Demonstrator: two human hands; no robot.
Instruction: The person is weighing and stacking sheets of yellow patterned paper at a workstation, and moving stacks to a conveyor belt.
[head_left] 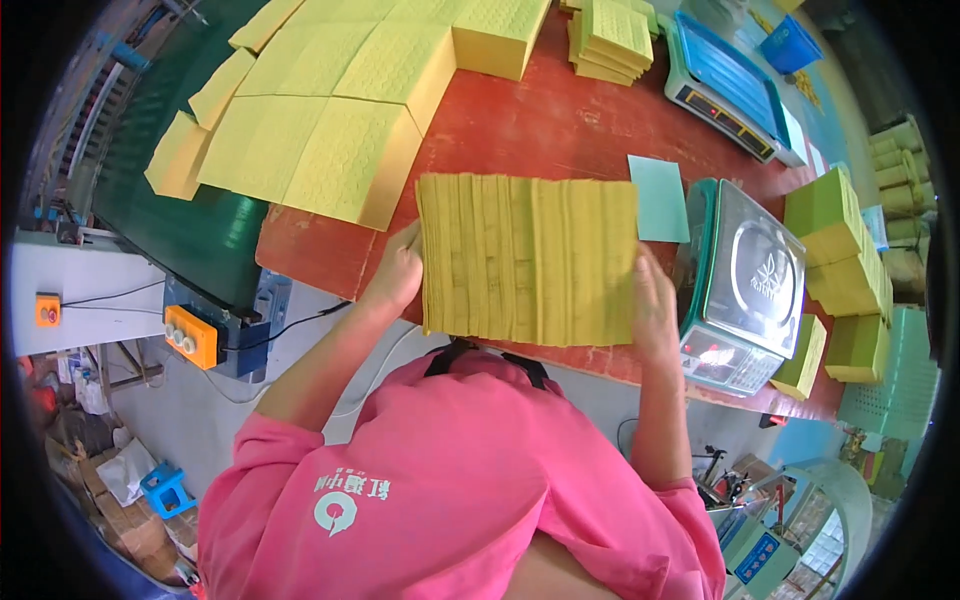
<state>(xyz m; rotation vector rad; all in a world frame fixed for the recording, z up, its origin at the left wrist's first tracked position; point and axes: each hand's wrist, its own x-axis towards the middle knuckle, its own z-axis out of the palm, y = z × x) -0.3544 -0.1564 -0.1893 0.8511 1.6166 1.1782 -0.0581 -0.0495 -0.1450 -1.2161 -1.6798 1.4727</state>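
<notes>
A thick stack of yellow paper (530,262) is held up between my two hands over the near edge of the red table (500,125). Its layered sheet edges face up, with several uneven gaps between bundles. My left hand (402,268) presses on the stack's left end, its fingers partly hidden behind it. On the right end my right hand (655,305) grips with the fingers along the side. Beside that hand are a pale teal sheet (658,202) and a weighing scale (750,275) with a steel top.
Large blocks of yellow paper (345,120) cover the table's far left, partly over a green belt (150,180). A smaller pile (612,38) and a blue-trayed scale (725,85) stand at the back. More yellow stacks (838,245) line the right. An orange button box (192,337) sits left.
</notes>
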